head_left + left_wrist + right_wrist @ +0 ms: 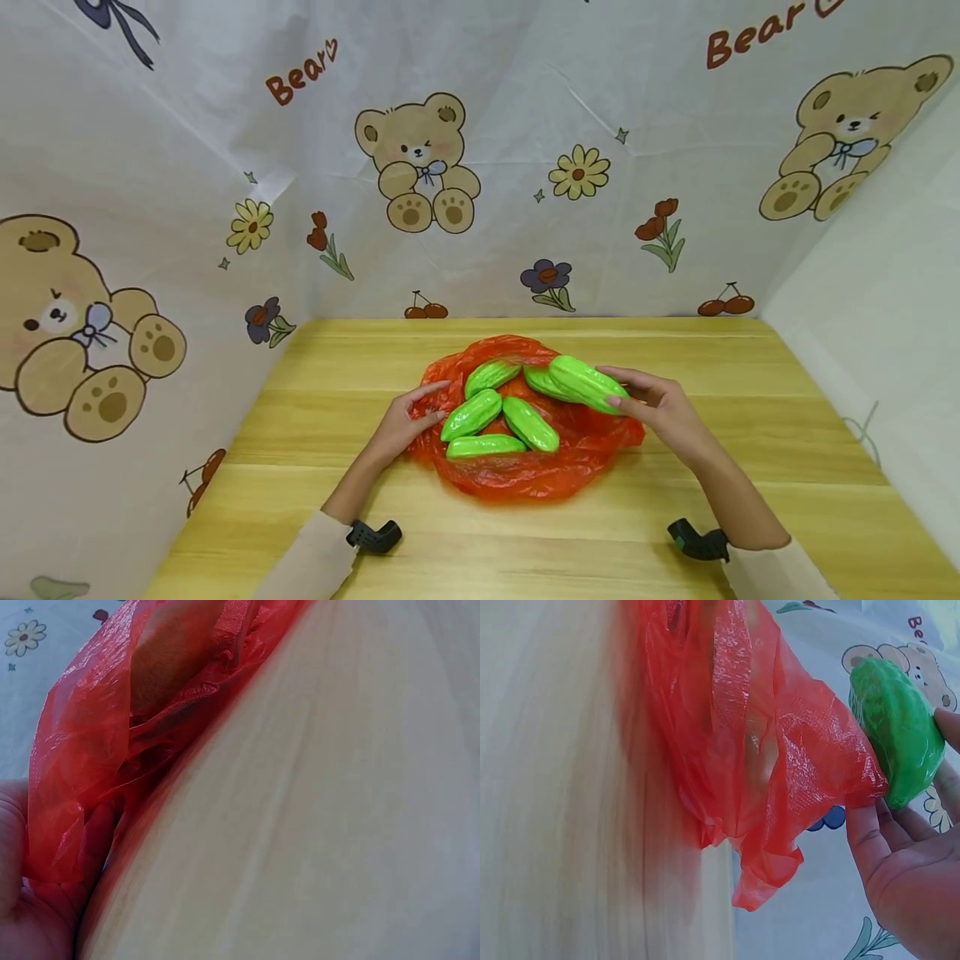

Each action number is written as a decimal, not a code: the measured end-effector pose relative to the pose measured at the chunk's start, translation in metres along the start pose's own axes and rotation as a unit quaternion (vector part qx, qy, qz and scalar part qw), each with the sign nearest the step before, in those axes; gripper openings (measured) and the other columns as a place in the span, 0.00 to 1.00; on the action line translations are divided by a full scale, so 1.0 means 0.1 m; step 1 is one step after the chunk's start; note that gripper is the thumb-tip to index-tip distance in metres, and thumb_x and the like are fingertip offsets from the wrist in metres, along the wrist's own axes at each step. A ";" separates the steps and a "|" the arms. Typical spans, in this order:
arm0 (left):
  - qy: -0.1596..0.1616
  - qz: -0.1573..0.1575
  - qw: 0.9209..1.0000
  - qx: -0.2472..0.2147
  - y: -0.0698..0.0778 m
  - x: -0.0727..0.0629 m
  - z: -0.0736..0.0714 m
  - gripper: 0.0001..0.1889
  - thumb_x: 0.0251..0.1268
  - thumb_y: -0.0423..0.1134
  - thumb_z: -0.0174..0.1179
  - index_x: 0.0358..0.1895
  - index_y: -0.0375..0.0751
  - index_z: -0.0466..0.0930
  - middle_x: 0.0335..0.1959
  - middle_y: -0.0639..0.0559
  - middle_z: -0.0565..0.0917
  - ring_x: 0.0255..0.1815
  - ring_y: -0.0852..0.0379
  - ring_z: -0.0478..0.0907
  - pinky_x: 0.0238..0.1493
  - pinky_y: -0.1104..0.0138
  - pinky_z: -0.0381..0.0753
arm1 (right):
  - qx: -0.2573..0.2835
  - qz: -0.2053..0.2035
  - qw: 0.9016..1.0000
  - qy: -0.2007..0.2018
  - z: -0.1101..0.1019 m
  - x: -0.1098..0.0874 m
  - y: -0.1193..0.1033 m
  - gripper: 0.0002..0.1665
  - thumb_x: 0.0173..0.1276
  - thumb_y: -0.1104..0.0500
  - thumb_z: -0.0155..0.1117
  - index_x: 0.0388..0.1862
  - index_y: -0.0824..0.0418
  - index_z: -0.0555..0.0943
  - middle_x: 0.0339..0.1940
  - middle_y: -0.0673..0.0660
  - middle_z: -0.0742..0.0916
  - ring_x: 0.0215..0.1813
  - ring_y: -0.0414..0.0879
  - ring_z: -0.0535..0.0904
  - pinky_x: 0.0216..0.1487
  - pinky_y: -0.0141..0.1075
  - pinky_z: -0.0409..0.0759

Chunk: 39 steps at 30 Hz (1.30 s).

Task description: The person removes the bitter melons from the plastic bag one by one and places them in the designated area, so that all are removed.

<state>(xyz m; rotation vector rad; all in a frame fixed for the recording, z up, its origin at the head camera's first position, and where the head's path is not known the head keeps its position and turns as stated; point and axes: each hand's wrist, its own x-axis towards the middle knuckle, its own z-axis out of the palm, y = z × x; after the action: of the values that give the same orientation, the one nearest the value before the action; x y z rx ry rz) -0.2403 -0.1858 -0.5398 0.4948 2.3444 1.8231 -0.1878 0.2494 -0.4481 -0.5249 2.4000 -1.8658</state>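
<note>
A crumpled red plastic bag (517,487) lies spread on the table, with several glossy, ridged green bitter melons in it, one bitter melon (531,423) near its middle. My left hand (397,427) grips the bag's left edge; in the left wrist view the red film (82,750) passes between thumb and fingers. At the bag's right side, my right hand (663,410) holds another bitter melon (585,383) by its right end, raised over the bag. The right wrist view shows this bitter melon (896,735) between thumb and fingers, its lower end beside the bag's rim.
The wooden table (480,550) extends around the bag on all sides. Behind it hangs a white cloth backdrop (495,250) printed with bears and flowers, which also covers the left side. A pale wall (892,292) stands at the right.
</note>
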 end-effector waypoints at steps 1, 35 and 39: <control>0.000 0.001 1.000 -0.002 0.00 -0.01 0.00 0.25 0.69 0.39 0.66 0.69 0.56 0.77 0.69 0.50 0.75 0.69 0.49 0.72 0.58 0.66 0.78 | -0.001 0.000 1.000 0.002 -0.01 0.00 0.00 0.26 0.75 0.59 0.64 0.70 0.59 0.77 0.65 0.53 0.82 0.55 0.46 0.82 0.50 0.34 0.84; 0.001 0.003 1.000 0.004 0.26 -0.07 0.03 0.26 0.71 0.31 0.62 0.71 0.42 0.74 0.71 0.43 0.73 0.71 0.42 0.69 0.58 0.69 0.77 | -0.078 0.006 0.997 0.028 -0.67 0.17 -0.22 0.26 0.75 0.59 0.64 0.70 0.62 0.77 0.59 0.48 0.83 0.46 0.45 0.83 0.45 0.36 0.85; 0.003 -0.001 1.000 0.010 0.19 -0.05 0.03 0.26 0.71 0.31 0.62 0.71 0.43 0.74 0.71 0.44 0.73 0.71 0.43 0.69 0.56 0.71 0.77 | -0.075 0.007 0.997 0.030 -0.74 0.19 -0.17 0.26 0.75 0.60 0.63 0.70 0.62 0.77 0.59 0.48 0.83 0.46 0.45 0.84 0.45 0.38 0.85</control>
<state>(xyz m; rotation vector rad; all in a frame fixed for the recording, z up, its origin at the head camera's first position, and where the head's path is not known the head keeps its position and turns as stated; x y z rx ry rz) -0.2315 -0.1801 -0.5229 0.4905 2.3694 1.8050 -0.2200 0.3093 -0.4086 -0.4651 2.5909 -1.7290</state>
